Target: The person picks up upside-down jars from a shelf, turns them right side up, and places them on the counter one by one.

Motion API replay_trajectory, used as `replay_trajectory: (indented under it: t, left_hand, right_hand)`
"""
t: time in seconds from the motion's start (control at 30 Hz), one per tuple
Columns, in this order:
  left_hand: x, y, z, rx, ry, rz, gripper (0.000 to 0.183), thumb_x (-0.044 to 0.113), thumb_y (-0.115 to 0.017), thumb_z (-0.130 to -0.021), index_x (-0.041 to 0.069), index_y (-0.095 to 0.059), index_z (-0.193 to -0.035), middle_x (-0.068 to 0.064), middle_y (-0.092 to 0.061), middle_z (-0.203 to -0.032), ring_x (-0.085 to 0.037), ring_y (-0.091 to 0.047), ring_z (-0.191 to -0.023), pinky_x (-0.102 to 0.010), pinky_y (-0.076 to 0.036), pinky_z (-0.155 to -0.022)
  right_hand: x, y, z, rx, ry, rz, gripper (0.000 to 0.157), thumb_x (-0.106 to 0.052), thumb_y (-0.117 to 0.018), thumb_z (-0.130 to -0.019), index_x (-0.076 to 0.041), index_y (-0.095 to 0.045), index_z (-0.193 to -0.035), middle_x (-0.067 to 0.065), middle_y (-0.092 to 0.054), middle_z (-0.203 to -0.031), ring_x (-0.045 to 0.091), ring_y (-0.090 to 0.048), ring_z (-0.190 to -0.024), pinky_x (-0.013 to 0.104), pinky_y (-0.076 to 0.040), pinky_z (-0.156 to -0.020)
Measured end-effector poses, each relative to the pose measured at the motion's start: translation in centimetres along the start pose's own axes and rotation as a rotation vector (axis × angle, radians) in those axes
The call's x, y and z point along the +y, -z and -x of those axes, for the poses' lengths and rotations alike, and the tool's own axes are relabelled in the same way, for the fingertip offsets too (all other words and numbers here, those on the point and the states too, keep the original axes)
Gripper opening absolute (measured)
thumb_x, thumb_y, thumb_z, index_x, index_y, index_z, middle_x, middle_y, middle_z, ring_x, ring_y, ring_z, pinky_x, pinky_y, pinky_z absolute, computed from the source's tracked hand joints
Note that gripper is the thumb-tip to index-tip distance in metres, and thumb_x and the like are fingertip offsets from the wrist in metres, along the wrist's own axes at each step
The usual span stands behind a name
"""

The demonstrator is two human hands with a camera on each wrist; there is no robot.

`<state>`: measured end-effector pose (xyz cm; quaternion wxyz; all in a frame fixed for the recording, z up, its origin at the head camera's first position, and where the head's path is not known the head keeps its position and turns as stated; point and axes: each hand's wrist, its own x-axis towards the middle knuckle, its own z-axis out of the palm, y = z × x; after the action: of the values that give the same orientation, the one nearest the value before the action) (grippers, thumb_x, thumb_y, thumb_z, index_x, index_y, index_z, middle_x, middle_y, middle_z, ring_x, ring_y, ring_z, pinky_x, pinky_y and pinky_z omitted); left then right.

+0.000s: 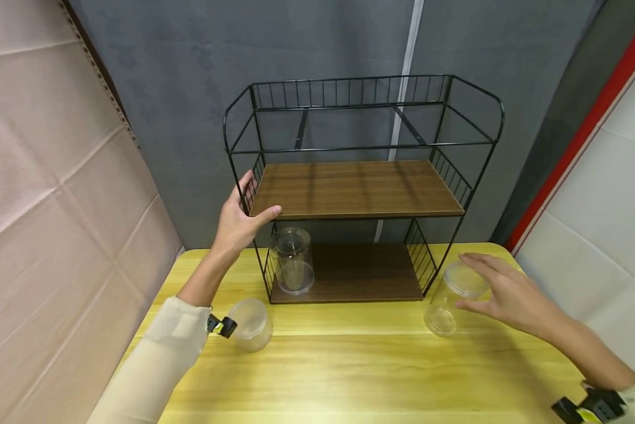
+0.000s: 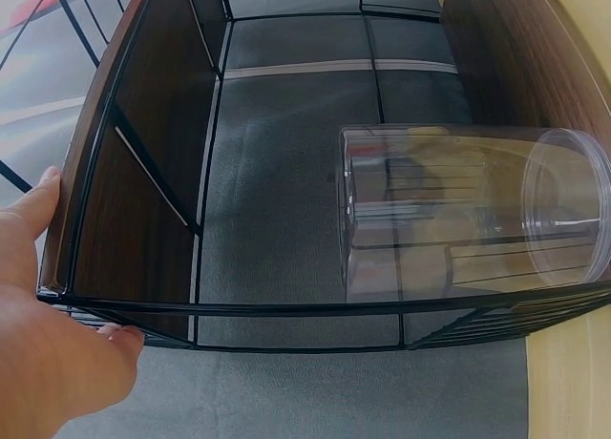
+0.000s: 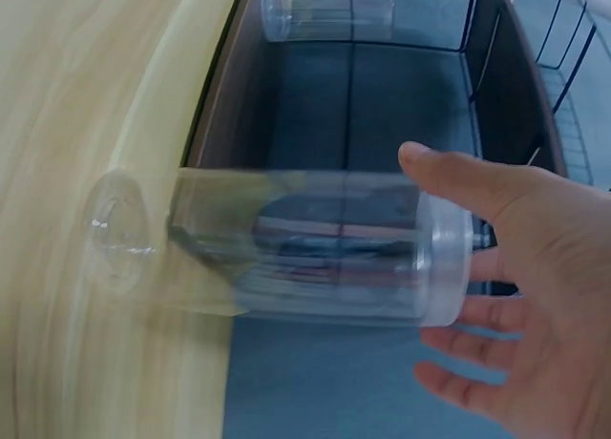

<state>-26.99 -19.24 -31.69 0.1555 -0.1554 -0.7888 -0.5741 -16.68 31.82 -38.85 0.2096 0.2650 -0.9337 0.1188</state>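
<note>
A black wire rack (image 1: 381,216) with brown wooden shelves stands on the table. My left hand (image 1: 236,222) grips its left side at the middle shelf (image 1: 360,188), thumb on the board's corner and fingers behind the side wires. A clear jar (image 1: 293,274) stands upright at the left end of the bottom shelf (image 1: 365,274). Right of the rack, a tall clear jar (image 3: 315,248) with a translucent lid (image 3: 444,260) stands on the table. Around that lid my right hand (image 1: 511,297) is spread, thumb and fingers apart on either side.
A shorter clear container (image 1: 251,330) sits on the yellow wooden table (image 1: 349,371), front left of the rack, near my left wrist. The rack's top level is a bare frame with two crossbars. A grey curtain (image 1: 190,118) hangs behind, with pale cloth walls at both sides.
</note>
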Motion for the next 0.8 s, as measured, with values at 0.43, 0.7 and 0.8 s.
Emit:
replay_trajectory:
  t: [0.43, 0.7, 0.8]
  left_hand:
    - [0.2, -0.1, 0.0, -0.01, -0.004, -0.018, 0.098, 0.027, -0.085, -0.093, 0.016, -0.024, -0.17, -0.01, -0.028, -0.174, -0.018, -0.028, -0.159, -0.036, -0.026, -0.131]
    - [0.2, 0.0, 0.1, -0.019, 0.0, -0.011, 0.1, 0.029, -0.085, -0.093, 0.016, -0.022, -0.17, -0.008, -0.026, -0.174, -0.018, -0.027, -0.16, -0.037, -0.026, -0.131]
    - [0.0, 0.1, 0.1, -0.018, -0.001, -0.023, 0.099, 0.029, -0.084, -0.093, 0.016, -0.023, -0.17, -0.008, -0.027, -0.174, -0.018, -0.027, -0.16, -0.037, -0.026, -0.131]
  right_hand:
    - [-4.1, 2.1, -0.8, 0.09, 0.071, 0.055, 0.086, -0.045, -0.095, -0.074, 0.0, -0.065, -0.14, 0.023, -0.067, -0.135, 0.044, -0.068, -0.113, 0.056, -0.062, -0.069]
    - [-7.0, 0.6, -2.5, 0.038, 0.096, -0.059, 0.088, -0.032, -0.097, -0.073, -0.001, -0.06, -0.147, 0.021, -0.064, -0.14, 0.043, -0.065, -0.121, 0.063, -0.06, -0.088]
    - [-7.8, -0.6, -3.3, 0.022, 0.115, -0.111, 0.089, -0.032, -0.096, -0.076, -0.002, -0.057, -0.149, 0.019, -0.064, -0.141, 0.041, -0.066, -0.122, 0.06, -0.061, -0.091]
